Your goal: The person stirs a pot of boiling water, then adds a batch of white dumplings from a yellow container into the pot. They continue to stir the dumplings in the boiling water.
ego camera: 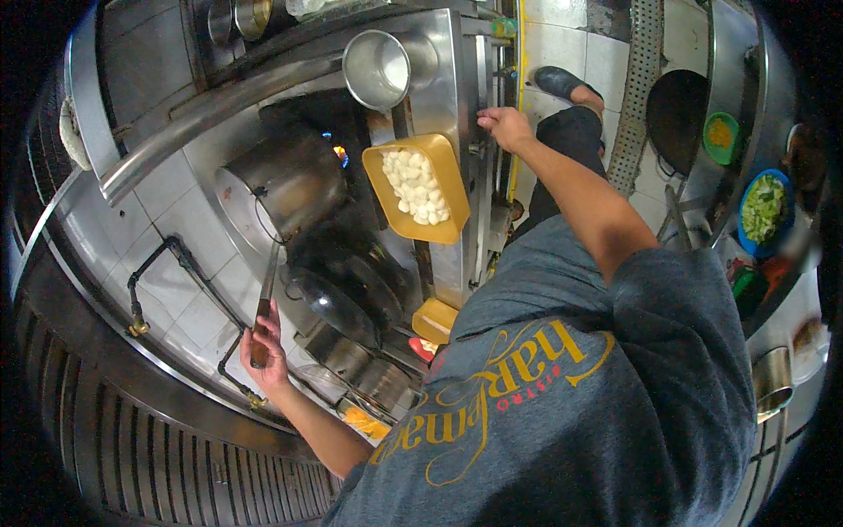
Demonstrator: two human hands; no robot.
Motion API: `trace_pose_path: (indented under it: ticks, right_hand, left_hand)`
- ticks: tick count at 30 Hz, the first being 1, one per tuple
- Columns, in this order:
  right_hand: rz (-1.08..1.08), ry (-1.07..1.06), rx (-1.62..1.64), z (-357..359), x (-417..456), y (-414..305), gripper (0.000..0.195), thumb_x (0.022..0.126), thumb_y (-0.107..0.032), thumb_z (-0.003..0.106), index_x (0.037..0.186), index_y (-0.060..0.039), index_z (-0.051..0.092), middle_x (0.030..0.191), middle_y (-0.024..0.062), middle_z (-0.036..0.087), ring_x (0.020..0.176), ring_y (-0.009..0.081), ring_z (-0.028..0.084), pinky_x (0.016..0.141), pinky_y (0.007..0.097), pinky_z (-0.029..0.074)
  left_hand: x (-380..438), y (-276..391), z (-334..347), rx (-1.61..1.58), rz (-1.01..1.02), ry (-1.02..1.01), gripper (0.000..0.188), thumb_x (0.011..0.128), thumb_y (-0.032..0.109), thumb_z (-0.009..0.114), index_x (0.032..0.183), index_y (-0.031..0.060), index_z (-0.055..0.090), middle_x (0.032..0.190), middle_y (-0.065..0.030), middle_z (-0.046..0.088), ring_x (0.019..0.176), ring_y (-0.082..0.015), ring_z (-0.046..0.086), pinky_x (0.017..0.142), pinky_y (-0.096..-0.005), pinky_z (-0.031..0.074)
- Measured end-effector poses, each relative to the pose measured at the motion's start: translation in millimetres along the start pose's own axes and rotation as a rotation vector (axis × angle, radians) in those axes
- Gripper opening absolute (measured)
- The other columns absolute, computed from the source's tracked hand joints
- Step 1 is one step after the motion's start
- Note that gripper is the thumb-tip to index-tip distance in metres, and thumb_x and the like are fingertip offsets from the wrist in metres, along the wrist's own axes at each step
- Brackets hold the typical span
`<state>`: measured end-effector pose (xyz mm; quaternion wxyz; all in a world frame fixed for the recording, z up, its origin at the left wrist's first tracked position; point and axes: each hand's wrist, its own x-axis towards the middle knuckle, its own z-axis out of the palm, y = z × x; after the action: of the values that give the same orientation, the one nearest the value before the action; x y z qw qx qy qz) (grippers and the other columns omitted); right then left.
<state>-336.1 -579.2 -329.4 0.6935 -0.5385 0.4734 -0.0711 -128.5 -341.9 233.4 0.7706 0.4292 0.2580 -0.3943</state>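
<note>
My left hand (267, 359) grips the brown handle of a long-handled metal utensil (263, 329). The utensil's shaft reaches the rim of a large stainless-steel stockpot (296, 178), and its working end is hidden. A small blue and orange flame (339, 155) shows by the pot's base on the stove. At the stove's steel front edge, my right hand (506, 128) has its fingers curled in by the rail; I cannot tell whether they hold anything. Between my hands sits a yellow plastic tub (454, 191) with white rounded pieces (415, 188) in it.
A metal container (377, 82) stands on the ledge beyond the tub. Beside the stockpot lies a dark wok (329, 306). Brass taps (138, 327) stick out at the tiled back. Behind me on the right are a large wok (678, 122) and a blue bowl of chopped greens (764, 211).
</note>
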Motion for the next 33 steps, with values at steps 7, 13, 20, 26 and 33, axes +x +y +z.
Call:
trace_pose_path:
  ticks: [7,13,20,26,33]
  right_hand:
    - [-0.084,-0.074,-0.005,-26.1,-14.6,-12.3,0.047,0.091,-0.043,0.066,0.122,-0.0085,0.068,0.122,0.0171,0.067,0.115,0.0340,0.062,0.102,0.0397,0.046]
    - [-0.083,0.164,0.106,-86.3,14.9,73.3,0.042,0.094,-0.033,0.068,0.125,-0.0049,0.064,0.096,0.0021,0.069,0.078,0.0114,0.061,0.070,0.0267,0.050]
    - [-0.064,0.125,-0.441,-270.3,6.6,156.5,0.051,0.093,-0.049,0.058,0.107,-0.0011,0.069,0.097,0.0220,0.069,0.092,0.0413,0.064,0.083,0.0461,0.049]
    - [-0.277,-0.225,-1.439,-416.9,26.9,234.1,0.026,0.086,-0.029,0.054,0.100,-0.0105,0.068,0.096,0.0134,0.070,0.099,0.0363,0.066,0.078,0.0475,0.054]
    - [0.345,-0.092,-0.280,-335.7,55.4,84.6,0.032,0.093,-0.028,0.065,0.120,-0.0114,0.063,0.100,0.0060,0.066,0.083,0.0228,0.064,0.066,0.0373,0.052]
  left_hand:
    - [6.6,20.6,-8.1,0.195,-0.065,0.148,0.050,0.095,0.003,0.051,0.140,-0.0097,0.034,0.138,-0.0255,0.043,0.085,-0.0161,0.051,0.053,-0.0214,0.049]
    - [3.6,-3.5,28.2,1.100,0.124,0.333,0.054,0.088,0.003,0.060,0.139,-0.0035,0.045,0.112,-0.0147,0.063,0.068,-0.0154,0.056,0.049,-0.0247,0.047]
    - [-31.0,-35.0,32.2,1.919,0.332,0.528,0.066,0.081,0.003,0.063,0.143,-0.0017,0.044,0.105,-0.0128,0.066,0.077,-0.0196,0.064,0.063,-0.0333,0.053]
    - [-66.0,-74.3,10.0,2.055,0.576,0.710,0.060,0.081,0.004,0.062,0.139,0.0023,0.047,0.122,-0.0209,0.056,0.114,-0.0408,0.057,0.098,-0.0449,0.046]
    - [-58.1,-86.7,12.8,2.006,0.747,0.776,0.062,0.081,0.003,0.060,0.140,0.0065,0.046,0.122,-0.0191,0.054,0.110,-0.0409,0.059,0.091,-0.0472,0.050]
